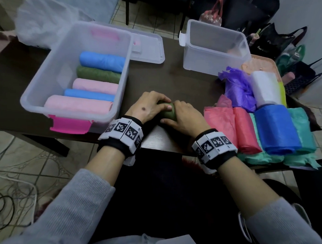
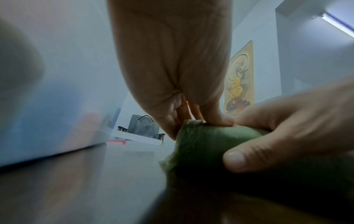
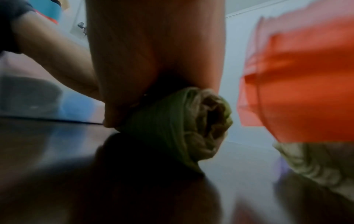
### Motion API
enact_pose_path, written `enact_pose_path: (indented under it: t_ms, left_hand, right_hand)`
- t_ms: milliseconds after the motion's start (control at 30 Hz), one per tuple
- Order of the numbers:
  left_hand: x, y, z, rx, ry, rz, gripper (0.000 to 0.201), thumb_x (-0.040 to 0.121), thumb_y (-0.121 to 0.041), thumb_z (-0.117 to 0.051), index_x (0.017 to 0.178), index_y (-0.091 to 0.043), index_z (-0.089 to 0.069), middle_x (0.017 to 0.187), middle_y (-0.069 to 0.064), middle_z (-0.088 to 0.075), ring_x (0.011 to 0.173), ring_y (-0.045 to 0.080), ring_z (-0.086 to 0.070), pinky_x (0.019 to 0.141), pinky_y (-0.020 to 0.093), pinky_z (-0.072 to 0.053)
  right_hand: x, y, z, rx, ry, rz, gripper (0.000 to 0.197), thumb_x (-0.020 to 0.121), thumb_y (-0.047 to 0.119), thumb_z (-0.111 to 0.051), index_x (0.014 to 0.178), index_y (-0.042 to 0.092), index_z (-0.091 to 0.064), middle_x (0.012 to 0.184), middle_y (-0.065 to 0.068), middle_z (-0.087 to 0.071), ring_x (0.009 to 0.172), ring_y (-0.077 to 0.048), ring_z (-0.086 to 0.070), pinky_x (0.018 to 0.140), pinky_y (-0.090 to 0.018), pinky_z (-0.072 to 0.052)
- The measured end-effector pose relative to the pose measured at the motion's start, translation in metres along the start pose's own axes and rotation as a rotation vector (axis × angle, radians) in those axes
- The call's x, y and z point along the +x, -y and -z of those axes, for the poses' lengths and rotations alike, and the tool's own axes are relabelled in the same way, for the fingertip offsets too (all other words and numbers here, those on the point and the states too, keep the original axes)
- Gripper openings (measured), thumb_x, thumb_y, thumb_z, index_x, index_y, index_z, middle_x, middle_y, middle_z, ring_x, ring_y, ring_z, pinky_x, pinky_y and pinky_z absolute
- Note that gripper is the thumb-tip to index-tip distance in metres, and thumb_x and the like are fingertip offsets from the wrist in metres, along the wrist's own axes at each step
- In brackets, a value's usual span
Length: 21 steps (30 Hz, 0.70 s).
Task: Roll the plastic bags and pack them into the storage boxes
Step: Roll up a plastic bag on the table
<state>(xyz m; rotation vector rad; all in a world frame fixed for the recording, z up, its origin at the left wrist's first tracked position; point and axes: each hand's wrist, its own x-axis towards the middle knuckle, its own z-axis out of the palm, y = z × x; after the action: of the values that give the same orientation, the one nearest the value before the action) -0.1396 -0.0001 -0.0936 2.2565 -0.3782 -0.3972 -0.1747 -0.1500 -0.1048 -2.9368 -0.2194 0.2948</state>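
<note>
Fingers (image 1: 162, 100) of both hands curled over green bag roll (image 1: 168, 113), gripping it on table (image 1: 176, 82).

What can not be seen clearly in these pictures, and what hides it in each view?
- Head view: most of the rolled olive-green plastic bag is covered by the left hand and the right hand.
- Head view: the floor of the small clear plastic storage box is hazy behind its frosted walls.
- Left wrist view: the large clear plastic storage box is a blur.
- Right wrist view: the crumpled red plastic bag is blurred and cut by the edge.
</note>
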Motion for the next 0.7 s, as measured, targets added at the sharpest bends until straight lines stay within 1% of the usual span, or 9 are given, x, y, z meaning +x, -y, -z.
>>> enact_pose_path:
  t_ms: [67, 133, 233, 300, 400, 500, 567, 633, 700]
  left_hand:
    - [-0.002, -0.006, -0.001, 0.047, 0.01, -0.001, 0.038, 0.09, -0.029, -0.06, 0.125, -0.017, -0.06, 0.127, 0.005, -0.06, 0.122, 0.017, -0.051, 0.094, 0.015, -0.032]
    - [-0.006, -0.017, -0.002, 0.079, -0.025, -0.014, 0.044, 0.093, -0.026, -0.055, 0.135, -0.012, -0.049, 0.138, 0.008, -0.05, 0.13, 0.019, -0.042, 0.102, 0.019, -0.026]
    - [-0.015, -0.038, 0.008, 0.077, -0.177, -0.092, 0.05, 0.095, -0.025, -0.051, 0.141, -0.008, -0.038, 0.147, 0.009, -0.038, 0.138, 0.019, -0.031, 0.111, 0.023, -0.018]
    - [-0.025, -0.051, 0.026, 0.032, -0.303, -0.123, 0.05, 0.096, -0.025, -0.049, 0.141, -0.008, -0.037, 0.147, 0.008, -0.038, 0.137, 0.018, -0.031, 0.11, 0.021, -0.018]
    - [-0.046, -0.06, 0.067, -0.036, -0.481, -0.103, 0.046, 0.097, -0.025, -0.046, 0.141, -0.011, -0.038, 0.143, 0.005, -0.042, 0.133, 0.015, -0.037, 0.101, 0.014, -0.02]
    - [-0.07, -0.041, 0.107, -0.022, -0.671, 0.008, 0.042, 0.098, -0.026, -0.044, 0.138, -0.015, -0.042, 0.141, 0.001, -0.047, 0.13, 0.014, -0.04, 0.1, 0.016, -0.024]
    - [-0.085, -0.017, 0.129, 0.018, -0.762, 0.121, 0.04, 0.098, -0.026, -0.043, 0.137, -0.015, -0.045, 0.139, 0.004, -0.049, 0.129, 0.017, -0.043, 0.103, 0.022, -0.028]
    - [-0.1, 0.009, 0.143, 0.066, -0.794, 0.261, 0.039, 0.097, -0.026, -0.042, 0.133, -0.013, -0.05, 0.136, 0.009, -0.053, 0.127, 0.023, -0.045, 0.1, 0.027, -0.032]
    - [-0.112, 0.032, 0.15, 0.107, -0.793, 0.401, 0.037, 0.097, -0.026, -0.04, 0.129, -0.01, -0.053, 0.13, 0.015, -0.055, 0.123, 0.03, -0.046, 0.095, 0.032, -0.034]
  right_hand:
    - [-0.001, 0.0, -0.001, 0.04, -0.001, -0.022, 0.062, 0.084, 0.058, -0.054, 0.117, 0.007, -0.045, 0.119, -0.012, -0.053, 0.11, -0.029, -0.05, 0.084, -0.038, -0.041]
    - [0.002, -0.001, 0.002, 0.173, 0.01, -0.063, 0.055, 0.084, 0.054, -0.057, 0.112, 0.007, -0.047, 0.114, -0.01, -0.055, 0.107, -0.028, -0.053, 0.078, -0.035, -0.039]
    - [0.01, 0.006, 0.019, 0.357, -0.055, -0.049, 0.039, 0.086, 0.039, -0.058, 0.105, 0.007, -0.046, 0.104, -0.009, -0.055, 0.102, -0.031, -0.056, 0.076, -0.036, -0.04]
    - [0.014, 0.02, 0.038, 0.434, -0.115, -0.01, 0.031, 0.088, 0.034, -0.057, 0.104, 0.01, -0.044, 0.106, -0.01, -0.056, 0.097, -0.028, -0.055, 0.072, -0.032, -0.038]
    - [0.023, 0.051, 0.07, 0.562, -0.199, 0.047, 0.038, 0.087, 0.043, -0.058, 0.106, 0.012, -0.044, 0.1, 0.0, -0.054, 0.084, -0.015, -0.052, 0.064, -0.027, -0.039]
    - [0.039, 0.09, 0.087, 0.627, -0.284, 0.136, 0.044, 0.085, 0.049, -0.06, 0.106, 0.013, -0.046, 0.098, 0.001, -0.056, 0.085, -0.015, -0.053, 0.067, -0.028, -0.042]
    - [0.049, 0.118, 0.092, 0.62, -0.33, 0.214, 0.046, 0.085, 0.049, -0.061, 0.107, 0.011, -0.048, 0.096, 0.001, -0.055, 0.086, -0.015, -0.052, 0.067, -0.026, -0.036]
    - [0.058, 0.146, 0.093, 0.567, -0.34, 0.294, 0.043, 0.084, 0.05, -0.061, 0.101, 0.013, -0.047, 0.093, 0.001, -0.053, 0.084, -0.014, -0.049, 0.065, -0.027, -0.032]
    - [0.065, 0.17, 0.091, 0.475, -0.288, 0.363, 0.046, 0.084, 0.051, -0.061, 0.102, 0.011, -0.046, 0.094, 0.0, -0.051, 0.085, -0.016, -0.047, 0.067, -0.029, -0.032]
